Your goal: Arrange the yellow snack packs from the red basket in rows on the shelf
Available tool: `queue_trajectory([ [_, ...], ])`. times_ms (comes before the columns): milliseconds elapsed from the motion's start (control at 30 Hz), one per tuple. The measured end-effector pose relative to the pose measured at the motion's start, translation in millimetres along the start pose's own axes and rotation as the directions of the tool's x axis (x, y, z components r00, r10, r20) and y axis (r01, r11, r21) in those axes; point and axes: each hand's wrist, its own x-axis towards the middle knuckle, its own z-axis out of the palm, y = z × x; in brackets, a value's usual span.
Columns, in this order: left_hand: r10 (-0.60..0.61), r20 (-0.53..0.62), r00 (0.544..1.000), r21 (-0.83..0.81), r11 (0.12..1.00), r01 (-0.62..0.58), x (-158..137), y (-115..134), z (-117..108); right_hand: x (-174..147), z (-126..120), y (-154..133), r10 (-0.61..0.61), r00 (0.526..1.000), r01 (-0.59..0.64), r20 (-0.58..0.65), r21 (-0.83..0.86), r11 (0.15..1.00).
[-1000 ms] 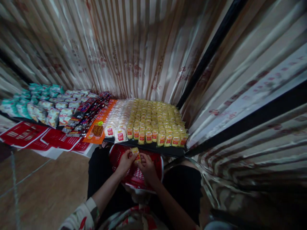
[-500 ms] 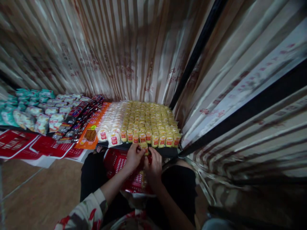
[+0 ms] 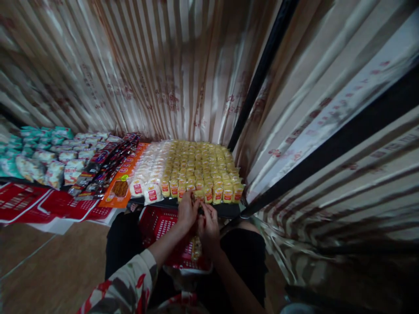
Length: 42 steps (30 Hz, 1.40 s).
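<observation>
My left hand [image 3: 187,210] is at the front edge of the black shelf [image 3: 173,202], its fingers closed on a small yellow snack packet [image 3: 198,194]. Beside it, my right hand [image 3: 209,224] pinches at the lower front of the same packet, which my fingers partly cover. Behind the hands stand tight rows of similar clear-wrapped yellow packets [image 3: 204,163] with red labels. Below, a red perforated basket [image 3: 163,224] rests between my knees, with a few yellow packets [image 3: 196,248] in it, partly hidden by my right hand and forearm.
Left of the yellow rows are white packets [image 3: 152,189], an orange bag [image 3: 119,188], dark shiny packets [image 3: 108,159], white-and-red bags [image 3: 73,172] and teal bags [image 3: 36,139]. Red baskets [image 3: 68,203] lie lower left. Curtains [image 3: 183,74] and black poles [image 3: 262,74] enclose the shelf.
The yellow packet between my hands has moved in against the front row. My left hand has come over its front and my right fingers have drawn closer to the left ones. The view shifted slightly.
</observation>
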Motion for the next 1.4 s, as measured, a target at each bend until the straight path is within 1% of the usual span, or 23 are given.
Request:
queue_trajectory([
  [67, 0.021, 0.007, 1.000, -0.003, 1.000, -0.021, -0.3, -2.8, 1.9, -0.2, 1.1, 1.7, -0.001, 1.000, 0.001, -0.003, 0.011, 1.000],
  [233, 0.088, -0.022, 0.996, 0.022, 0.996, -0.088, -2.9, -7.7, 2.4, -0.2, 2.6, 3.4, 0.024, 0.999, -0.024, 0.025, 0.007, 1.000],
  [367, 0.088, -0.004, 0.996, -0.010, 0.996, -0.088, -4.6, -10.2, 3.4, 1.5, 2.7, 5.3, 0.042, 0.998, -0.042, 0.043, -0.009, 0.999],
  [533, 0.115, 0.012, 0.993, -0.050, 0.992, -0.114, -5.3, -13.3, 7.8, 3.8, 2.7, 8.5, 0.049, 0.999, -0.048, 0.021, -0.013, 0.999],
  [700, 0.121, 0.004, 0.993, 0.005, 0.993, -0.121, -4.3, -13.5, 7.2, 6.7, 1.8, 8.4, -0.012, 0.999, 0.012, 0.042, -0.004, 1.000],
  [867, 0.125, 0.095, 0.988, 0.095, 0.986, -0.134, 0.9, -13.8, -0.8, 10.0, 3.6, 9.3, -0.030, 0.998, 0.033, 0.053, -0.067, 0.997],
  [933, 0.123, 0.107, 0.987, 0.118, 0.984, -0.135, 2.6, -14.8, -2.8, 11.1, 4.3, 8.4, -0.028, 0.998, 0.032, 0.058, -0.079, 0.996],
  [1100, 0.129, 0.074, 0.989, 0.132, 0.982, -0.138, 2.1, -18.5, -4.7, 13.5, 3.8, 5.3, -0.048, 0.998, 0.052, 0.044, -0.095, 0.994],
  [1267, 0.130, 0.077, 0.988, 0.167, 0.976, -0.141, -0.7, -23.4, -10.0, 15.0, 4.1, 6.9, -0.088, 0.995, 0.094, 0.054, -0.121, 0.988],
  [1400, 0.217, 0.066, 0.974, 0.242, 0.943, -0.227, 1.3, -21.2, -16.6, 14.0, 7.2, 9.5, -0.073, 0.996, 0.078, 0.049, -0.125, 0.989],
])
